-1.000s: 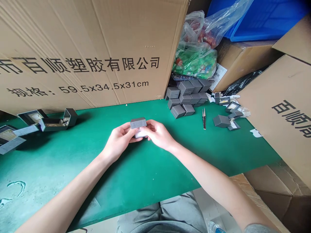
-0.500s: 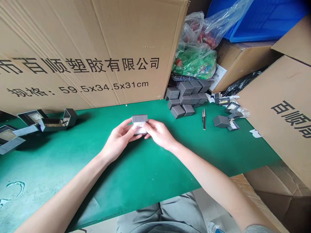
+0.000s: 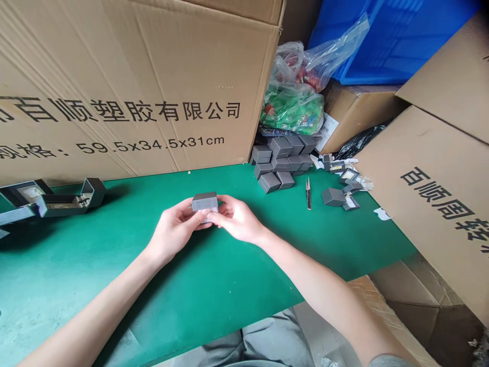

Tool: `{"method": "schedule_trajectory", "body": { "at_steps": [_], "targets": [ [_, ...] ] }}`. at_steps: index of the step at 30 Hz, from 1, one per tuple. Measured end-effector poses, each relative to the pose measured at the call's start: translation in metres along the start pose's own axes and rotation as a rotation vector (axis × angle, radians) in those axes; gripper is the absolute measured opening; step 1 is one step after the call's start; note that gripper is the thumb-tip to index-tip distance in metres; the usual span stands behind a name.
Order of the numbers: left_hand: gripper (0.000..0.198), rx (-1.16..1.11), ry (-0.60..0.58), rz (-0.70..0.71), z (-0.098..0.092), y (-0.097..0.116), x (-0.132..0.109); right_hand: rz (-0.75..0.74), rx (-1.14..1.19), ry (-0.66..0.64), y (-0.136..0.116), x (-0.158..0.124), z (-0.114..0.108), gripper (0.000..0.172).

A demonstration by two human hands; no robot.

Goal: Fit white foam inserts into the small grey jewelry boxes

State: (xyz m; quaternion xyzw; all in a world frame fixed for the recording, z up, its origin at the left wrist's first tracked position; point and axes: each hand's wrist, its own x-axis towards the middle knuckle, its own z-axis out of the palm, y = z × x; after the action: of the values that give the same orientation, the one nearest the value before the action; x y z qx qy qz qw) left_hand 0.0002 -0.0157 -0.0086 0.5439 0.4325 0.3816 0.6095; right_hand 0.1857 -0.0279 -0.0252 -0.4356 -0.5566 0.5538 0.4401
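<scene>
A small dark grey hinged gift box (image 3: pixel 205 201) is held between both hands above the green table. My left hand (image 3: pixel 173 227) grips its left side, the thumb pressed on the front. My right hand (image 3: pixel 239 219) holds the right side, its thumb meeting the other near the front lower edge. A narrow light strip shows under the lid; the thumbs hide much of the front, so whether it is fully closed is unclear. To the right, a pair of tweezers (image 3: pixel 308 193) lies on the table.
Similar grey boxes (image 3: pixel 280 163) are stacked at the back right. More boxes (image 3: pixel 333 197) and white scraps lie beside the right carton (image 3: pixel 428 168). Larger open boxes (image 3: pixel 63 204) stand at the left. A tall carton (image 3: pixel 153 61) walls the back, near plastic bags (image 3: pixel 294 107) and a blue bin (image 3: pixel 382 41).
The small box's lid has come down, covering most of the white interior that showed before. Both thumbs have come together at its front. The camera view has shifted slightly right.
</scene>
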Motion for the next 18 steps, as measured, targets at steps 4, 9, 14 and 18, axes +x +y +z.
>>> {"method": "schedule_trajectory", "body": {
  "at_steps": [4,9,14,18],
  "targets": [
    [0.044,0.040,0.022,0.000,-0.001,0.001,0.001,-0.011,-0.048,0.005,-0.004,-0.001,0.000,0.056],
    [0.049,0.043,0.042,-0.018,-0.004,0.005,0.003,-0.138,-0.352,0.134,-0.010,-0.002,-0.011,0.043],
    [0.055,0.097,0.059,-0.018,-0.003,0.010,0.002,-0.235,-0.487,0.308,-0.010,-0.002,-0.023,0.034],
    [0.055,0.124,0.004,-0.029,-0.004,0.011,-0.001,-0.245,-0.565,0.286,-0.003,-0.002,-0.022,0.036]
  ]
}}
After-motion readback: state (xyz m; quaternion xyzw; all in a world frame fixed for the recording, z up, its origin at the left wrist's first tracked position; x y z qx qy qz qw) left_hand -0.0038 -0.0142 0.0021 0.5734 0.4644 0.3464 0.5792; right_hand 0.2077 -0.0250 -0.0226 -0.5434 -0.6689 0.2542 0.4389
